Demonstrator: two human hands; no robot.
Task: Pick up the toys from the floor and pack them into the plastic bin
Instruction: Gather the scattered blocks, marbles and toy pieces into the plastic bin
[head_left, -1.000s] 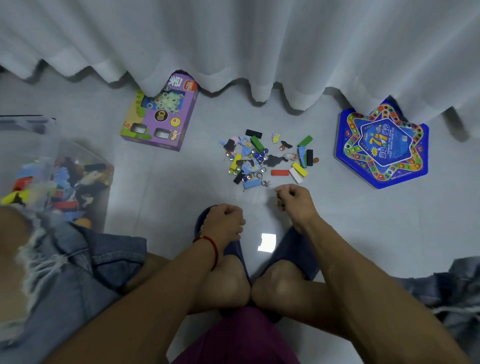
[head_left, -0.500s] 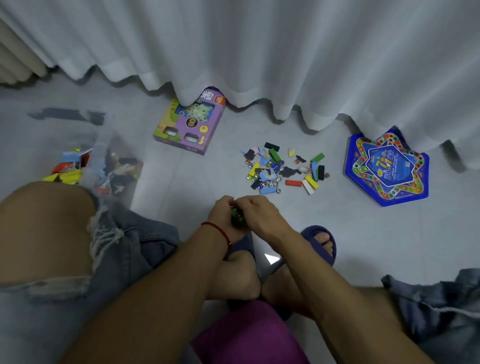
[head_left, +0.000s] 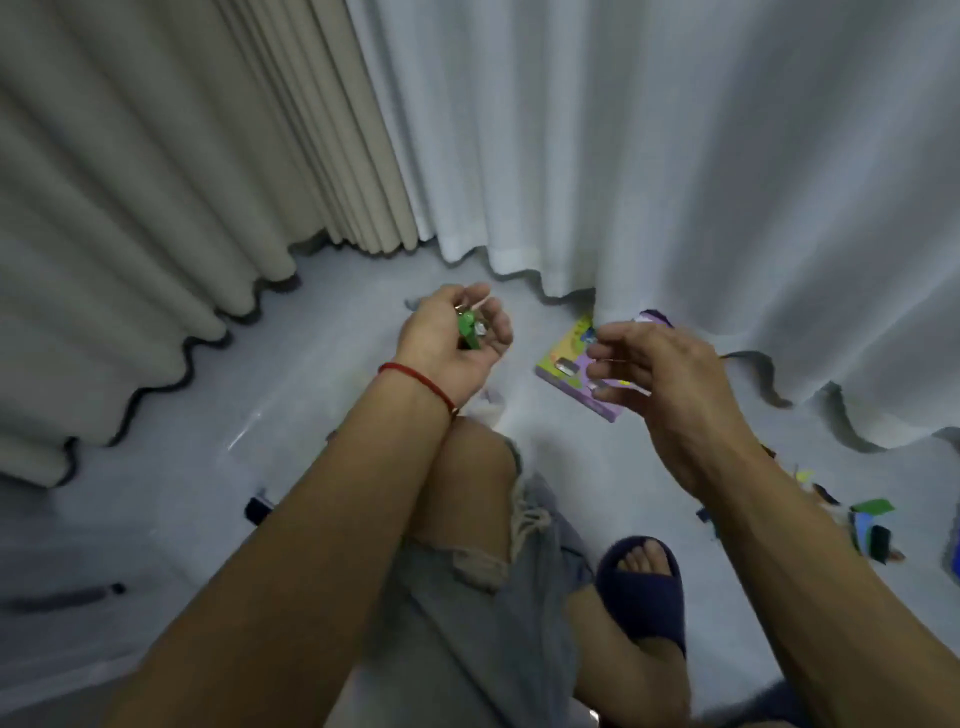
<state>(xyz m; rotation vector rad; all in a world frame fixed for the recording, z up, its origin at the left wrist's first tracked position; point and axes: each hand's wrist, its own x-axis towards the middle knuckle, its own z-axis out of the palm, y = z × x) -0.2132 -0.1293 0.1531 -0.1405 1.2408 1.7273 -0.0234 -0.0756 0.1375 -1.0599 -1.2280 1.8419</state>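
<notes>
Pale floor (head_left: 322, 364), curtains at 12 o'clock: our left hand (head_left: 452, 338) cups small toys (head_left: 467, 330), right hand (head_left: 660, 374) half-open, empty; next, tip into the unseen bin.

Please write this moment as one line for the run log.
left hand: cupped, holds small green toy pieces | right hand: open, empty | purple cardboard toy box: on floor | plastic bin: not clearly visible

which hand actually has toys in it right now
The left hand, the one with the red string at its wrist: it is cupped palm up around small green toy pieces. The right hand hangs beside it, fingers loosely curled with nothing visible in them.
</notes>
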